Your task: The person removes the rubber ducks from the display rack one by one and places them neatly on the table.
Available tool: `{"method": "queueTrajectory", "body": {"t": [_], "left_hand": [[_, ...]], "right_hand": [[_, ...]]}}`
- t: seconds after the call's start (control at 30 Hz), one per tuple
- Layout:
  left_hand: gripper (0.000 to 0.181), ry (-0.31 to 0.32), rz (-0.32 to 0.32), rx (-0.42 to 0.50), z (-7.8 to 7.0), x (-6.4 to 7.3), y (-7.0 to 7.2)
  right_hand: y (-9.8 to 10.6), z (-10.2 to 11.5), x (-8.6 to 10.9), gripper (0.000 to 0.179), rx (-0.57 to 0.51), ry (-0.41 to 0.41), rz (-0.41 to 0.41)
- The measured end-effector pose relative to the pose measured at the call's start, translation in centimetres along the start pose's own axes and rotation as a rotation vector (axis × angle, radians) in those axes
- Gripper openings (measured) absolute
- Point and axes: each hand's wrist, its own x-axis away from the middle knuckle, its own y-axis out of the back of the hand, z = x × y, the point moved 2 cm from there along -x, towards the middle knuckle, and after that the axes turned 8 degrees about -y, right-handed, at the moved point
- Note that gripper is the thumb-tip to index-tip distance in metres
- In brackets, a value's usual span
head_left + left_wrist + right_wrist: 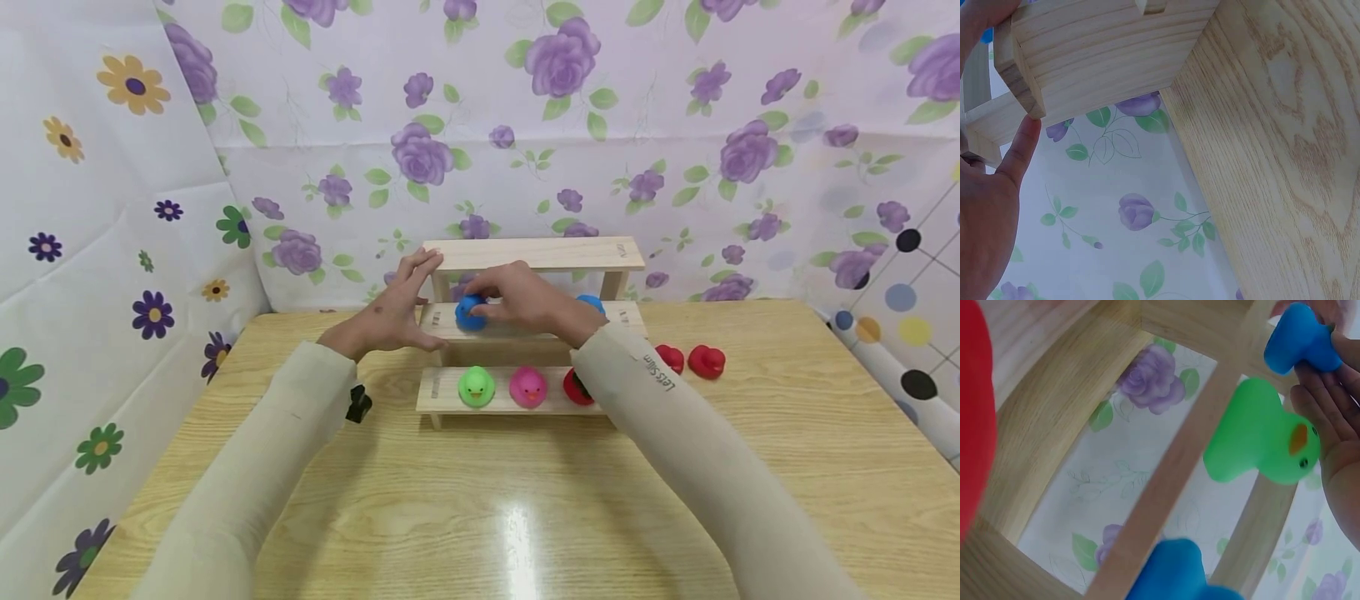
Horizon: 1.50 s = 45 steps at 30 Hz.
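Note:
A wooden three-tier shelf point(532, 252) stands on the table. At the left end of its middle tier, my right hand point(521, 296) pinches a blue rubber duck point(471, 312) between thumb and fingers. A green duck point(1263, 434) is near those fingers in the right wrist view, hidden behind the hand from above. Farther right on that tier is another blue duck point(591, 303), partly behind my forearm. My left hand point(393, 312) spreads along the shelf's left end, fingers at the top tier and straight thumb at the middle tier's edge; the left wrist view shows the thumb tip touching wood.
Green point(476, 387), pink point(528, 387) and red point(580, 387) ducks line the bottom tier, the red one partly covered by my sleeve. Two red ducks point(707, 362) lie on the table to the right. Flowered cloth point(480, 158) hangs behind the shelf.

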Motion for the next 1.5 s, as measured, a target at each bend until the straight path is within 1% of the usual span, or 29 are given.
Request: {"method": "queueTrajectory", "body": {"t": [0.13,0.23,0.33,0.6,0.8,1.2,1.37,1.5], "left_hand": [[0.122,0.007,-0.002,-0.004,0.0,0.0,0.0],[0.123,0.011,-0.003,-0.002,0.0,0.1,0.0],[0.123,0.011,-0.003,0.001,-0.1,0.0,0.0],[0.124,0.012,-0.005,0.003,-0.2,0.1,0.0],[0.123,0.008,-0.007,0.005,-0.1,0.1,-0.2],[0.124,0.009,0.002,0.010,-0.3,0.0,0.0],[0.124,0.017,0.002,0.001,-0.4,0.0,-0.1],[0.125,0.020,0.000,0.003,-0.3,-0.1,-0.1]], "right_hand": [[0.6,-0.1,0.6,0.032,-0.060,-0.029,-0.021],[1.2,-0.2,1.1,0.033,-0.092,-0.056,-0.036],[1.8,-0.2,1.6,0.034,-0.109,-0.065,-0.050],[3.5,-0.2,3.4,0.032,-0.106,-0.029,-0.091],[4.5,-0.5,4.4,0.030,-0.100,-0.024,-0.124],[6.3,-1.7,7.0,0.028,-0.118,-0.055,-0.160],[6.9,-2.4,8.1,0.029,-0.121,-0.083,-0.154],[7.4,-3.2,9.1,0.028,-0.108,-0.072,-0.161]]}}
